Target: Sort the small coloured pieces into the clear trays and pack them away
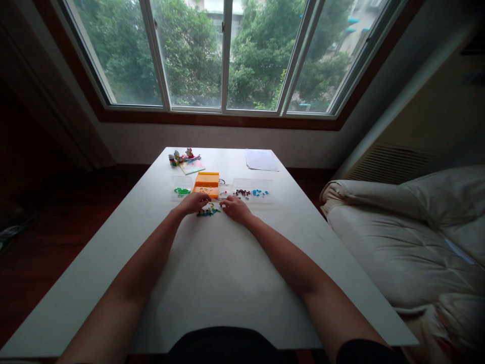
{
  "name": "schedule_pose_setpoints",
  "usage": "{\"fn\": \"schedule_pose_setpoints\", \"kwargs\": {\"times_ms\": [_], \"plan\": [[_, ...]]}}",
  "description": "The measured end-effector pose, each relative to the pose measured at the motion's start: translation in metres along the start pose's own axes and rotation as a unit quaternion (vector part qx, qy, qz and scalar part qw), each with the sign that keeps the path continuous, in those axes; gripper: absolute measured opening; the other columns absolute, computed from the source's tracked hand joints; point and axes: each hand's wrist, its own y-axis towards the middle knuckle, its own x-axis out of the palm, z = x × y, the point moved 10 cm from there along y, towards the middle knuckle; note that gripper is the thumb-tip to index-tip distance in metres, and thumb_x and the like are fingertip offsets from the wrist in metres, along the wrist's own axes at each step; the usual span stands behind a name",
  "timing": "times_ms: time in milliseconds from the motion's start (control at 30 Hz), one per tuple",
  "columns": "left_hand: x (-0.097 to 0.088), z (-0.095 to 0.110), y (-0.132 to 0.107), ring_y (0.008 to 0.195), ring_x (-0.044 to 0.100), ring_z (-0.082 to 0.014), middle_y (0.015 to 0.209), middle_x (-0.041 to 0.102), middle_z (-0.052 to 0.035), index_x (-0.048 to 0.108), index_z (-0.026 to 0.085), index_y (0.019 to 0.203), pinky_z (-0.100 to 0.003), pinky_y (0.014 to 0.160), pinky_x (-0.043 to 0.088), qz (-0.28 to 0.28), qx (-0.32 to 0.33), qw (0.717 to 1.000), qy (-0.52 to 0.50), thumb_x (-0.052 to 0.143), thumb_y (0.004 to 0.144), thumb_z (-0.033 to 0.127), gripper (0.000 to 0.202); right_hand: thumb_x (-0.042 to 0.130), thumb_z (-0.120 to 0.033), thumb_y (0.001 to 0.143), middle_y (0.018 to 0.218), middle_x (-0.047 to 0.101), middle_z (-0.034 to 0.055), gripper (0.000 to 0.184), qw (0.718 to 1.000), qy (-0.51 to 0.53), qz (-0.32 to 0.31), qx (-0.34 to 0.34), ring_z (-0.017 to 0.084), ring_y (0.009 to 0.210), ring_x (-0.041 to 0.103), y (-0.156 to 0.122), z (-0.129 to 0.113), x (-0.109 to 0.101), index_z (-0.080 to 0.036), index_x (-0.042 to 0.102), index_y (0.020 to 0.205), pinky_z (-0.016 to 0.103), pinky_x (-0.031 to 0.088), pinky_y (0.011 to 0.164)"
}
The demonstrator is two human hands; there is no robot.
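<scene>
Reference item: the orange box (206,184), standing on the far half of the white table (212,283). I give all positions against it.

Behind and left of the orange box, near the table's back edge, I note a small built toy model (181,155). A colourful printed card (192,167) lies just beside it, between model and box. Immediately left of the box lies a clear packet of green pieces (182,191). I cannot tell whether it touches the box's side.

In front of the box's left corner, the left hand (195,202) rests knuckles up, fingers curled down towards the tabletop. I cannot tell whether it pinches a piece or is merely bent.

Directly in front of the box, between both hands, sits a loose pile of small pieces (208,212), green, blue and yellow, on the bare tabletop. The left fingertips meet its upper left edge.

In front of the box's right corner, the right hand (235,208) lies palm down, fingertips at the pile's right edge. Its grip is likewise not determinable from my view.

Right of the box, a clear packet of dark red and blue pieces (250,192) lies flat. Behind and right of the box, a white sheet of paper (261,160) lies near the far edge. Well right of the box, off the table, I record a pale quilted cushion (417,227).
</scene>
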Motion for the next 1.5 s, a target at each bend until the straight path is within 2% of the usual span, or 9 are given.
{"fn": "schedule_pose_setpoints", "kwargs": {"times_ms": [133,333,433,567,667,733,1067,1267,1500], "plan": [[-0.003,-0.01,-0.004,0.08,0.066,-0.0179,0.094,0.076,-0.0028,0.078,0.024,0.102,-0.024,0.069,0.044,-0.035,-0.011,0.999,0.009,0.057,0.086,0.03,0.027,0.061,-0.02,0.095,0.1,0.067,0.0073,0.014,1.0,-0.003,0.005,-0.004,0.02,0.098,0.06,0.001,-0.001,-0.001,-0.022,0.075,0.097,0.028,0.044,0.086],[0.006,-0.008,-0.007,0.077,0.065,-0.0171,0.091,0.075,-0.0026,0.077,0.024,0.096,-0.024,0.064,0.041,-0.08,-0.006,0.997,0.012,0.062,0.08,0.032,0.024,0.056,-0.018,0.094,0.093,0.071,0.005,0.017,0.997,0.036,0.054,0.048,0.017,0.086,0.063,-0.001,0.01,-0.015,-0.022,0.073,0.097,0.026,0.044,0.081],[0.008,0.002,-0.007,0.077,0.064,-0.0171,0.088,0.075,-0.0028,0.077,0.022,0.091,-0.024,0.065,0.041,-0.085,0.011,0.996,0.01,0.065,0.078,0.031,0.02,0.055,-0.02,0.093,0.088,0.072,0.0035,0.018,0.983,0.065,0.126,0.113,0.017,0.08,0.064,-0.006,0.031,-0.032,-0.022,0.071,0.098,0.026,0.045,0.078],[0.005,0.008,-0.007,0.08,0.064,-0.0185,0.089,0.074,-0.0042,0.077,0.021,0.089,-0.025,0.067,0.042,-0.068,0.024,0.997,0.028,0.064,0.078,0.028,0.018,0.053,-0.026,0.092,0.086,0.073,0.0034,0.021,0.945,0.101,0.228,0.212,0.018,0.078,0.066,-0.021,0.071,-0.055,-0.02,0.069,0.104,0.028,0.047,0.078],[0.002,0.004,-0.007,0.085,0.064,-0.0191,0.09,0.074,-0.0043,0.077,0.022,0.089,-0.025,0.07,0.043,-0.051,0.024,0.997,0.044,0.061,0.079,0.024,0.018,0.052,-0.03,0.091,0.086,0.073,0.0038,0.027,0.917,0.121,0.269,0.268,0.019,0.078,0.067,-0.031,0.095,-0.063,-0.02,0.068,0.111,0.03,0.049,0.08],[0.003,-0.001,-0.007,0.085,0.065,-0.0188,0.091,0.074,-0.0041,0.076,0.022,0.09,-0.025,0.071,0.044,-0.053,0.02,0.997,0.045,0.06,0.08,0.025,0.02,0.05,-0.03,0.091,0.087,0.074,0.004,0.03,0.911,0.128,0.275,0.28,0.02,0.08,0.067,-0.033,0.101,-0.065,-0.019,0.068,0.114,0.031,0.05,0.081],[0.003,-0.02,-0.01,0.079,0.065,-0.0193,0.086,0.074,-0.0029,0.077,0.026,0.086,-0.025,0.065,0.043,-0.085,-0.02,0.996,-0.003,0.067,0.073,0.034,0.018,0.049,-0.026,0.088,0.087,0.073,0.0054,0.026,0.945,0.134,0.23,0.19,0.02,0.077,0.064,-0.021,0.06,-0.06,-0.019,0.071,0.1,0.03,0.05,0.077],[0.004,-0.023,-0.013,0.076,0.064,-0.0185,0.083,0.073,-0.0012,0.076,0.026,0.08,-0.024,0.062,0.042,-0.092,-0.037,0.995,-0.021,0.071,0.068,0.032,0.015,0.049,-0.022,0.086,0.085,0.073,0.0029,0.027,0.953,0.137,0.211,0.169,0.018,0.075,0.064,-0.017,0.054,-0.052,-0.02,0.072,0.1,0.029,0.049,0.078],[-0.011,-0.014,-0.011,0.072,0.059,-0.0173,0.081,0.07,-0.0015,0.07,0.023,0.083,-0.027,0.062,0.038,-0.029,-0.03,0.999,0.011,0.059,0.076,0.028,0.014,0.05,-0.023,0.087,0.082,0.072,0.0024,0.027,0.954,0.135,0.209,0.165,0.017,0.072,0.062,-0.018,0.054,-0.051,-0.02,0.072,0.101,0.028,0.049,0.076]]}}
